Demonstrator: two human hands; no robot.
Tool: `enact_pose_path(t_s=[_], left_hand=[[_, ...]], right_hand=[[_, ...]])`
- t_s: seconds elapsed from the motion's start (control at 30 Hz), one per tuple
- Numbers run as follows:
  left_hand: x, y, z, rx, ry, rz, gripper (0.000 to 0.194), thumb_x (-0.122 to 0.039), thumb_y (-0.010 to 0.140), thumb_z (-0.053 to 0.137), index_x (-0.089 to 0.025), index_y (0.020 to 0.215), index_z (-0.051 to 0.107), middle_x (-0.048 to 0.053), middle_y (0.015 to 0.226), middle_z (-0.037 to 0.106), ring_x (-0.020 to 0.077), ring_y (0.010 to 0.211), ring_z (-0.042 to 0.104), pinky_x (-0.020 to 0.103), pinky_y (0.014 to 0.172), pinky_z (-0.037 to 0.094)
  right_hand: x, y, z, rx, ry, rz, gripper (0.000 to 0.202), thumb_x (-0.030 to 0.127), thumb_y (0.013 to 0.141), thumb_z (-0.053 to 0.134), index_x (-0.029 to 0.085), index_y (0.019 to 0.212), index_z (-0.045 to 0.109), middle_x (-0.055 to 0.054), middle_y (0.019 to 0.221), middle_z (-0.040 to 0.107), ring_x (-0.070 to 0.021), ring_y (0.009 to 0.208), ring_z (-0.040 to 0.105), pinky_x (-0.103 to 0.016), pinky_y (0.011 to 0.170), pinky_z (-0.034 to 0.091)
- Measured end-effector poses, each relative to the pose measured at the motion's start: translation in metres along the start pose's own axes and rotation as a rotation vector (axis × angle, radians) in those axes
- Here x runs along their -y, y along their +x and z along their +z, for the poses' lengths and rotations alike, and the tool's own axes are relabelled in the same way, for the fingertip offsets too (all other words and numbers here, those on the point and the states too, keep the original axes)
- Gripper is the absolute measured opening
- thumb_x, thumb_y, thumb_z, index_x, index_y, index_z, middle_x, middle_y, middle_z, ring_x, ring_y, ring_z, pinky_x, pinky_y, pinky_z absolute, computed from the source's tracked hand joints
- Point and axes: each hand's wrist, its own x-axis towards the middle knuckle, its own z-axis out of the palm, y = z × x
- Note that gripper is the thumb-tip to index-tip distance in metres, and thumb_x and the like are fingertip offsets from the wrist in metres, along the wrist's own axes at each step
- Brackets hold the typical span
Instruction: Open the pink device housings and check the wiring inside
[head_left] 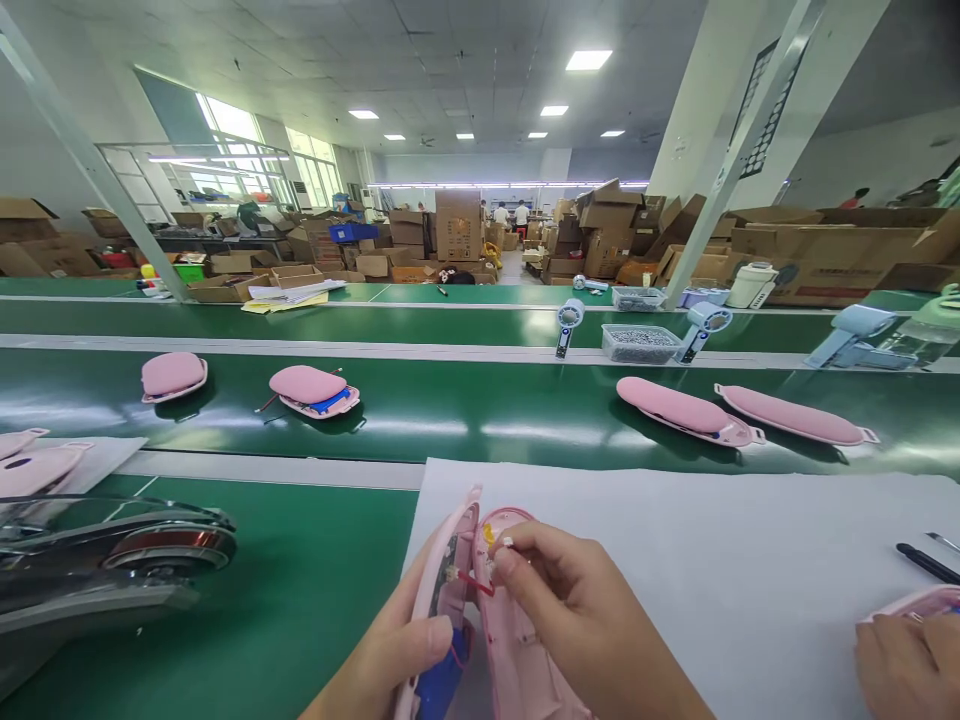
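The pink case is open in two parts, over the near left part of the white sheet (712,560). The left hand (390,650) grips the left half (429,592), thumb near the blue part (441,685) inside. The right hand (581,600) pinches what looks like a tiny white plug (508,542), over the right half (504,640). A red wire (480,588) runs from the left half toward those fingers; I cannot tell if it joins the plug. The step now looks like handling small inside bits with the case open. Moving the plug calls for a soft pinch, a still left hand and no tug on the thin wire. Past the sheet, more pink cases (679,408) lie on the green belt (465,400). At its right side is another person's hand (907,660), with a black pen (926,562) nearby.
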Motion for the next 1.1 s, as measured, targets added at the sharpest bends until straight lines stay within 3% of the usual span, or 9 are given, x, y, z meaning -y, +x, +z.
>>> enact_pose_path(t_s=[0.1, 0.2, 0.27, 0.43, 0.6, 0.7, 0.83, 1.1], left_hand=[[-0.002, 0.0, 0.003, 0.068, -0.018, -0.009, 0.088, -0.038, 0.067, 0.076, -0.033, 0.142, 0.031, 0.007, 0.113, 0.064, 0.0285, 0.1, 0.062, 0.036, 0.087, 0.047], [0.001, 0.001, -0.002, 0.101, -0.017, 0.009, 0.089, -0.036, 0.067, 0.076, -0.031, 0.143, 0.029, 0.003, 0.09, 0.065, 0.0179, 0.078, 0.063, 0.024, 0.069, 0.046], [0.003, 0.002, -0.005, 0.097, -0.006, -0.004, 0.09, -0.032, 0.068, 0.075, -0.03, 0.144, 0.026, 0.002, 0.085, 0.064, 0.0151, 0.073, 0.06, 0.022, 0.065, 0.044], [0.002, 0.001, -0.005, 0.097, 0.015, -0.014, 0.088, -0.034, 0.068, 0.075, -0.031, 0.143, 0.029, 0.005, 0.101, 0.065, 0.0178, 0.084, 0.061, 0.022, 0.069, 0.044], [-0.003, -0.004, -0.002, 0.104, 0.059, -0.011, 0.082, -0.033, 0.073, 0.071, -0.031, 0.143, 0.029, 0.007, 0.11, 0.065, 0.0171, 0.076, 0.064, 0.027, 0.073, 0.047], [-0.003, -0.004, -0.001, 0.109, 0.058, 0.01, 0.082, -0.037, 0.072, 0.072, -0.031, 0.142, 0.031, 0.008, 0.119, 0.062, 0.0232, 0.092, 0.064, 0.033, 0.087, 0.046], [-0.005, -0.004, 0.005, 0.123, 0.04, -0.017, 0.088, -0.044, 0.068, 0.074, -0.031, 0.143, 0.03, 0.009, 0.131, 0.054, 0.0313, 0.122, 0.05, 0.042, 0.105, 0.035], [-0.011, -0.01, 0.014, 0.101, 0.111, -0.034, 0.085, -0.044, 0.073, 0.071, -0.032, 0.144, 0.026, 0.008, 0.142, 0.044, 0.0335, 0.131, 0.04, 0.045, 0.112, 0.025]], right_hand=[[-0.002, 0.0, 0.004, 0.072, 0.094, -0.045, 0.029, 0.035, 0.089, 0.043, 0.018, 0.069, 0.056, 0.001, 0.069, 0.055, -0.0096, 0.058, 0.043, -0.02, 0.052, 0.033], [-0.005, 0.002, 0.009, 0.083, 0.237, 0.051, 0.02, 0.034, 0.089, 0.046, 0.02, 0.084, 0.059, 0.002, 0.067, 0.056, -0.0085, 0.055, 0.044, -0.018, 0.05, 0.034], [-0.005, 0.003, 0.012, 0.062, 0.308, 0.113, 0.017, 0.034, 0.086, 0.052, 0.02, 0.089, 0.06, 0.004, 0.061, 0.053, -0.0084, 0.054, 0.046, -0.017, 0.052, 0.036], [-0.001, 0.003, 0.013, 0.04, 0.27, 0.119, 0.018, 0.034, 0.079, 0.057, 0.018, 0.072, 0.061, 0.004, 0.058, 0.048, -0.0088, 0.055, 0.045, -0.019, 0.053, 0.036], [-0.001, 0.0, 0.017, 0.036, 0.197, 0.142, 0.02, 0.036, 0.078, 0.053, 0.018, 0.073, 0.06, 0.001, 0.062, 0.054, -0.0111, 0.057, 0.048, -0.02, 0.052, 0.035], [-0.006, 0.001, 0.02, 0.072, 0.122, 0.14, 0.019, 0.035, 0.076, 0.051, 0.017, 0.072, 0.055, 0.002, 0.06, 0.05, -0.0106, 0.056, 0.045, -0.021, 0.054, 0.033], [-0.007, 0.004, 0.021, 0.1, 0.085, 0.125, 0.017, 0.033, 0.074, 0.048, 0.018, 0.067, 0.046, 0.004, 0.058, 0.042, -0.0094, 0.055, 0.039, -0.02, 0.053, 0.028], [-0.006, 0.002, 0.023, 0.131, -0.022, 0.067, 0.016, 0.029, 0.076, 0.044, 0.018, 0.065, 0.049, 0.003, 0.06, 0.042, -0.0097, 0.057, 0.038, -0.021, 0.053, 0.027]])
